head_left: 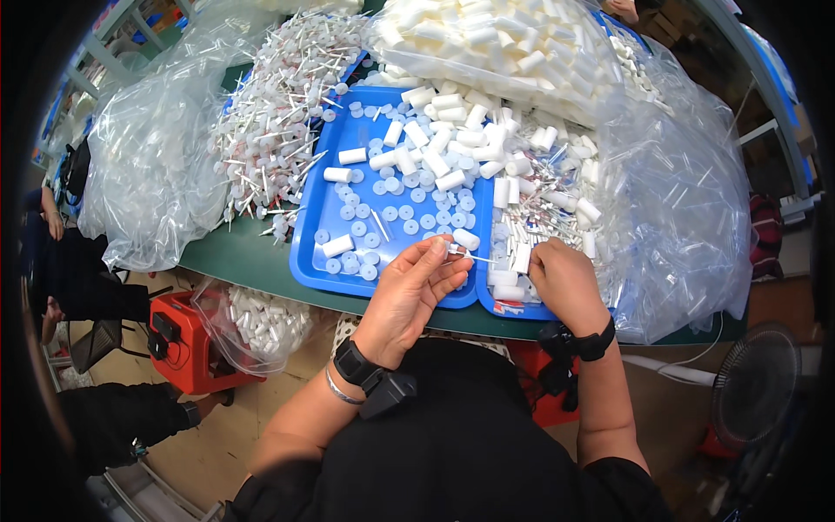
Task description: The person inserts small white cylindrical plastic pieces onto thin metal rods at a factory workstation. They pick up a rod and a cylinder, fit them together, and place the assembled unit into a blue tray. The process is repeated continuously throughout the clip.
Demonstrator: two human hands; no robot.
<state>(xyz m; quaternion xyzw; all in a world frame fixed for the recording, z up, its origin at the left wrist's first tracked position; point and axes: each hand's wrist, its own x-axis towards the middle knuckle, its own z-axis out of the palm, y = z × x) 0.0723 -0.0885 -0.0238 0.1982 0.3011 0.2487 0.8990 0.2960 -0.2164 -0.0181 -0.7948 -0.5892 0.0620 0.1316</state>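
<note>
Left hand (409, 291) is pinching a small white stick (463, 253) over the blue tray (326, 248) edge, right hand (565, 280) is lying knuckles-up, fingers curled into loose white tubes (520, 237), grip unclear.

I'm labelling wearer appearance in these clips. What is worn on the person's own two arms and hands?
Both hands are bare, no gloves. The left hand has a black wrist strap carrying a small black device, plus a thin silver bracelet. The right hand has a black wristband. Black short sleeves end above the elbows.
</note>
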